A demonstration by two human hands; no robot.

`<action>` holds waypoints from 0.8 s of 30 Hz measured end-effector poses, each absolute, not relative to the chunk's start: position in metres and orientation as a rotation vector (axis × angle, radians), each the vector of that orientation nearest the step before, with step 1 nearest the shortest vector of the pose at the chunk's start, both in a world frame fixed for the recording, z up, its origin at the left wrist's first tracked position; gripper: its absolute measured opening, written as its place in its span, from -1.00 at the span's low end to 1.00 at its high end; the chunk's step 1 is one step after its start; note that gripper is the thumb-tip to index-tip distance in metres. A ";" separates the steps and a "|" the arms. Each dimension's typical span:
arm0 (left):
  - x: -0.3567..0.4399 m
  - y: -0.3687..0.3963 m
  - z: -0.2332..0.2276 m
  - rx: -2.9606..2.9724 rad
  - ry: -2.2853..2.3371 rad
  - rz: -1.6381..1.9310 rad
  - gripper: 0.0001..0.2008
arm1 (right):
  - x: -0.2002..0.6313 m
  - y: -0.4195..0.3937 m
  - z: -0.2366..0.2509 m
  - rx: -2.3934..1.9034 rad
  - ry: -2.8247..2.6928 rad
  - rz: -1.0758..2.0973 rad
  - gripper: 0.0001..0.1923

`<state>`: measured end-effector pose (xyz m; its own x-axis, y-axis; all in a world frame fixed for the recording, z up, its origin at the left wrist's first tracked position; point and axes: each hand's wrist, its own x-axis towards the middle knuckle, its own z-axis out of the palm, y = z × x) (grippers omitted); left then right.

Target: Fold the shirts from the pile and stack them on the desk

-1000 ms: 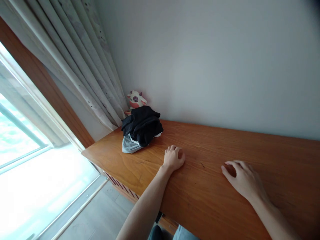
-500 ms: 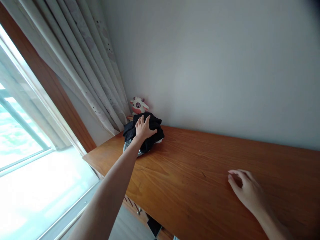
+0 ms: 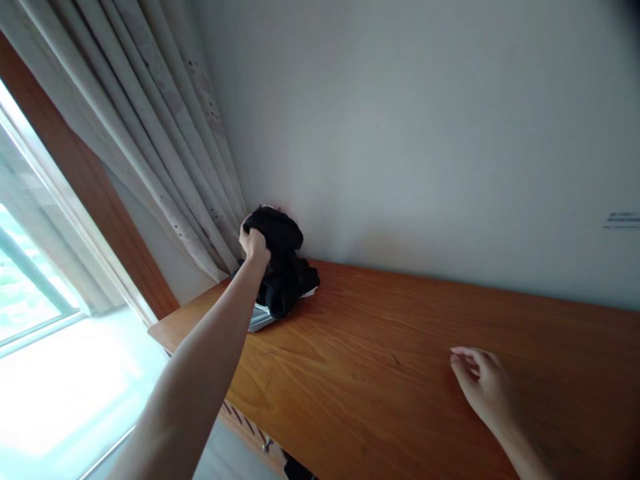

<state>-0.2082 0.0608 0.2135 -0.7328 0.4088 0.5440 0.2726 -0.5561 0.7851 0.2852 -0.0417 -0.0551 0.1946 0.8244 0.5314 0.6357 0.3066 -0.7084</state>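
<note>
I'm gripping the black garment (image 3: pixel 285 267) in my clenched left hand (image 3: pixel 254 245) at the desk's (image 3: pixel 400 373) far left corner, while my right hand (image 3: pixel 483 387) is resting loose (the grey cloth (image 3: pixel 260 319) underneath could snag and be dragged off).

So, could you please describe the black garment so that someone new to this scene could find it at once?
Follow the wooden table to its far left end, where the curtain meets the wall. The black garment is bunched there in the left hand, partly lifted. It is the dark one; the grey cloth beneath it lies flat.
</note>
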 end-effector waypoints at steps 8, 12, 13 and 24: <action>-0.087 0.029 0.276 1.529 0.616 2.391 -0.60 | 0.274 -0.050 -0.037 -1.419 -1.214 0.417 -0.41; -0.010 -0.002 0.211 1.638 0.758 2.149 -0.59 | 0.271 -0.054 -0.026 -1.290 -1.036 0.624 -0.25; 0.003 -0.008 0.188 1.655 0.824 2.058 -0.59 | 0.271 -0.055 -0.024 -1.242 -1.026 0.687 -0.23; 0.024 -0.025 0.025 2.520 1.042 0.801 -0.46 | 0.255 -0.070 -0.026 -1.299 -1.644 0.356 -0.10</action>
